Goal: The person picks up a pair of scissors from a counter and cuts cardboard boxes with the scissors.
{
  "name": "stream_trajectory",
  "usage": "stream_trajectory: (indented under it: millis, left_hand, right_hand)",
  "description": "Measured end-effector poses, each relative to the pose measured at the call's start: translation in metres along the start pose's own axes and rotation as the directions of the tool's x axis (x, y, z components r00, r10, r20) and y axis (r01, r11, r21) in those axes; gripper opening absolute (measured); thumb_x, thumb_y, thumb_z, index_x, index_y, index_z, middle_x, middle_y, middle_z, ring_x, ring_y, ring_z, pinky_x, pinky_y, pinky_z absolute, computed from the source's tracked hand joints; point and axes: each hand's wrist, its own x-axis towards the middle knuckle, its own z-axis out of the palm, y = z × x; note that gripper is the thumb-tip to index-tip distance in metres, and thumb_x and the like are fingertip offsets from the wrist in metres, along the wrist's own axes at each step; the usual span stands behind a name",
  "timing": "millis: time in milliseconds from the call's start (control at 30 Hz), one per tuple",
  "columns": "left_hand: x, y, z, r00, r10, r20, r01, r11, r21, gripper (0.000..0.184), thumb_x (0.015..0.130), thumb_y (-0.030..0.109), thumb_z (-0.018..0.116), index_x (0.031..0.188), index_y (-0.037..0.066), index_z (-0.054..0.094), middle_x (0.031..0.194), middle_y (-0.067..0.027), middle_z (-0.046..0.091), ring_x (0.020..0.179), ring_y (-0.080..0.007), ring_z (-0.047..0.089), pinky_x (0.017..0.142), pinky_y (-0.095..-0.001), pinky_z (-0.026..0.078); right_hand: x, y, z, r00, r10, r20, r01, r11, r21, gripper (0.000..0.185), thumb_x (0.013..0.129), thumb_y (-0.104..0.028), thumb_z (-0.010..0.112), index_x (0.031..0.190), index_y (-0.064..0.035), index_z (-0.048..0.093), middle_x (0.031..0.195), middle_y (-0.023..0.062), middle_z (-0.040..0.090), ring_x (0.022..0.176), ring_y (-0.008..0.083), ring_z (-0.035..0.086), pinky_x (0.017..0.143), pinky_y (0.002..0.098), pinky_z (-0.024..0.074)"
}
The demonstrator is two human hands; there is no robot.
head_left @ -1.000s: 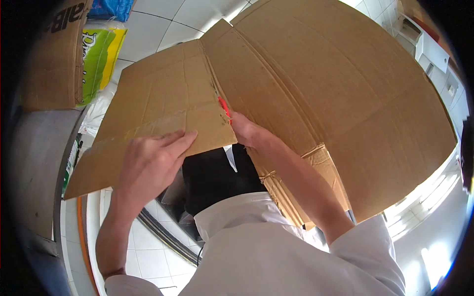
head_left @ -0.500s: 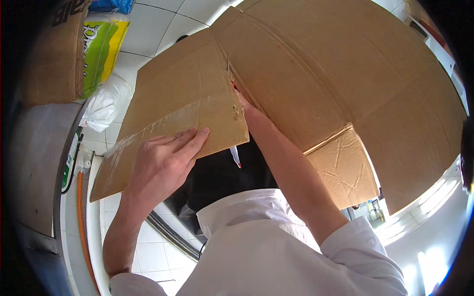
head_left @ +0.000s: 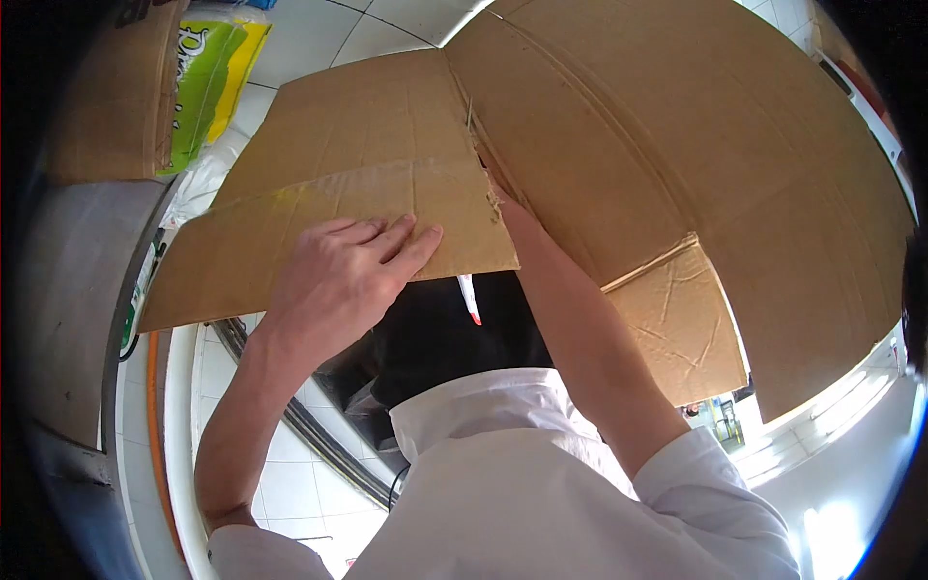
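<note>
A large brown cardboard box (head_left: 657,116) is spread in front of me, with a flap (head_left: 348,126) on its left side. My left hand (head_left: 343,271) grips the flap's near edge, fingers on top and thumb hidden beneath. Through the gap along the flap's right edge reaches my right hand (head_left: 509,196), its fingers mostly hidden by the cardboard. A thin metal blade (head_left: 470,112) pokes up at the far end of this gap, in line with that hand; its handle is hidden. Below the flap's near edge, a narrow white piece with a red tip (head_left: 470,300) shows against something black.
A green and yellow bag (head_left: 208,92) and another cardboard box (head_left: 111,106) stand at the upper left. A grey metal surface (head_left: 82,300) and an orange hose (head_left: 157,435) run down the left. A smaller creased flap (head_left: 672,319) hangs by my right forearm.
The flap has swung slightly right and up, with my left hand moving along on it. My right hand has shifted a little to the right, and the red part beside it is now hidden.
</note>
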Motion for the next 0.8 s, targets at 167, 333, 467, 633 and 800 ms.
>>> stream_trajectory:
  millis: [167, 333, 467, 633, 800]
  left_hand:
    - [0.005, 0.000, 0.004, 1.000, -0.009, 0.001, 0.009, 1.000, -0.010, 0.040, 0.076, 0.007, 0.075, 0.115, 0.010, 0.070, 0.108, -0.0119, 0.072, 0.096, -0.0233, 0.072, 0.082, -0.0367, 0.057]
    - [0.008, 0.000, 0.006, 1.000, 0.015, -0.027, -0.015, 1.000, 0.026, 0.036, 0.078, 0.009, 0.072, 0.115, 0.009, 0.069, 0.108, -0.0127, 0.072, 0.095, -0.0235, 0.072, 0.082, -0.0360, 0.057]
    - [0.007, -0.001, 0.015, 0.995, -0.001, -0.095, 0.001, 1.000, 0.001, 0.032, 0.082, 0.011, 0.067, 0.113, 0.009, 0.069, 0.106, -0.0136, 0.072, 0.093, -0.0245, 0.072, 0.082, -0.0357, 0.057]
    - [0.004, 0.001, 0.026, 0.996, -0.045, -0.072, 0.044, 0.999, -0.017, 0.040, 0.079, 0.010, 0.075, 0.118, 0.014, 0.069, 0.110, -0.0078, 0.072, 0.098, -0.0209, 0.071, 0.084, -0.0365, 0.057]
    - [0.003, 0.002, 0.030, 0.996, -0.042, -0.078, 0.041, 0.999, -0.008, 0.040, 0.079, 0.010, 0.075, 0.119, 0.014, 0.069, 0.110, -0.0073, 0.072, 0.099, -0.0205, 0.071, 0.084, -0.0364, 0.057]
  right_hand:
    - [0.005, 0.000, -0.008, 1.000, -0.001, -0.022, 0.000, 1.000, -0.013, 0.053, 0.097, -0.048, 0.047, 0.128, -0.0066, 0.055, 0.121, 0.0131, 0.062, 0.113, 0.0242, 0.060, 0.092, 0.0438, 0.0494]
    - [0.006, 0.000, -0.012, 0.999, 0.000, -0.035, -0.001, 0.999, -0.033, 0.051, 0.097, -0.046, 0.048, 0.127, -0.0060, 0.055, 0.120, 0.0134, 0.062, 0.112, 0.0241, 0.061, 0.091, 0.0434, 0.0501]
    - [0.012, 0.002, -0.016, 0.999, -0.007, -0.045, 0.005, 0.999, -0.041, 0.050, 0.097, -0.045, 0.048, 0.126, -0.0055, 0.056, 0.119, 0.0136, 0.063, 0.111, 0.0240, 0.061, 0.091, 0.0430, 0.0507]
    - [0.015, 0.004, -0.020, 0.998, -0.008, -0.055, 0.005, 0.999, -0.049, 0.048, 0.097, -0.043, 0.049, 0.125, -0.0049, 0.057, 0.117, 0.0138, 0.064, 0.110, 0.0239, 0.062, 0.090, 0.0426, 0.0514]
    - [0.018, 0.011, -0.023, 0.998, -0.017, -0.065, 0.014, 0.998, -0.055, 0.047, 0.097, -0.042, 0.049, 0.124, -0.0043, 0.057, 0.116, 0.0141, 0.064, 0.109, 0.0238, 0.063, 0.089, 0.0421, 0.0521]
